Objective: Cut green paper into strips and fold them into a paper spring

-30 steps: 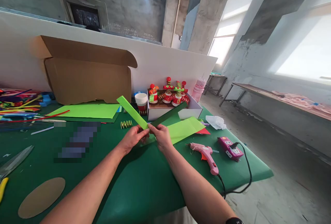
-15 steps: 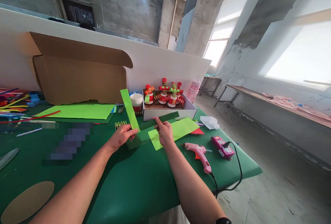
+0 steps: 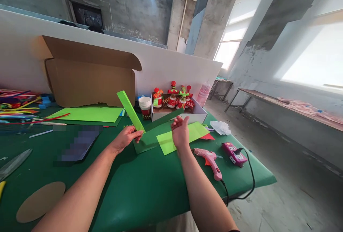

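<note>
My left hand [image 3: 126, 139] pinches the meeting corner of two paper strips. The light green paper strip [image 3: 130, 110] rises up and to the left from the fingers. A dark green paper strip [image 3: 164, 120] slants up to the right, its far end free. My right hand [image 3: 180, 132] is off the strips, fingers loosely bent and thumb apart, with nothing visible in it. Behind and below that hand lies a light green paper sheet [image 3: 197, 132]. Beneath the strips is a dark green sheet [image 3: 147, 142], partly covered.
A pink glue gun [image 3: 210, 159] and a magenta power box [image 3: 233, 153] with a black cable lie at right. A white box [image 3: 197, 117] of red and green figures stands behind, beside paper cups [image 3: 145, 105]. Scissors [image 3: 14, 164] and a cardboard oval [image 3: 40, 201] lie at left.
My right hand has let go of the dark green strip and drawn back to the right, fingers opening. My left hand keeps its pinch. The light green strip leans further left.
</note>
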`<state>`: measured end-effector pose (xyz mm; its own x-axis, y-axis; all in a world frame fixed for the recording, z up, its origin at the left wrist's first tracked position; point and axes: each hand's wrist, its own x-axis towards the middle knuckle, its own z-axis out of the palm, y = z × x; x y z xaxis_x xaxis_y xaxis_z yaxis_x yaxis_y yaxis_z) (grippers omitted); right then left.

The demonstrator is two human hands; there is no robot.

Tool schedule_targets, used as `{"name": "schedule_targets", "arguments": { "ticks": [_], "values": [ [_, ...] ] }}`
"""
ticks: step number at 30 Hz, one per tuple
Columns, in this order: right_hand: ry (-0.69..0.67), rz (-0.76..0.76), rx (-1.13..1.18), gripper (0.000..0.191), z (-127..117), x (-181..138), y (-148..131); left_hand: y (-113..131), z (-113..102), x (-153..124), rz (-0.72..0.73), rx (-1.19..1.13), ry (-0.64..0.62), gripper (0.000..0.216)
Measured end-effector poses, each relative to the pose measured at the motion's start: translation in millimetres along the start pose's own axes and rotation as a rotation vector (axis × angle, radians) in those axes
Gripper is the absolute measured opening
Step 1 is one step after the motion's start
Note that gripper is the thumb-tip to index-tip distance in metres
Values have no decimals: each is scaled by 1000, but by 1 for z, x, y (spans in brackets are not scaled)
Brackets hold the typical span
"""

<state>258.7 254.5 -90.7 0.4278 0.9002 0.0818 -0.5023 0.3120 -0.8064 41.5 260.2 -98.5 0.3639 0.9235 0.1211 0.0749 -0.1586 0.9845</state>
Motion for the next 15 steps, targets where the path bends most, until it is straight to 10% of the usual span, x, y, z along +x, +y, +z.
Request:
{"name": "schedule_targets", "arguments": {
  "ticks": [5,15],
  "values": [
    [-354,253,-268,46,21,-32,30,3,9,0,26,-21,31,39],
    [-209,143,-359,46,20,-35,41,6,25,-3,3,-74,-30,38]
  ]
}}
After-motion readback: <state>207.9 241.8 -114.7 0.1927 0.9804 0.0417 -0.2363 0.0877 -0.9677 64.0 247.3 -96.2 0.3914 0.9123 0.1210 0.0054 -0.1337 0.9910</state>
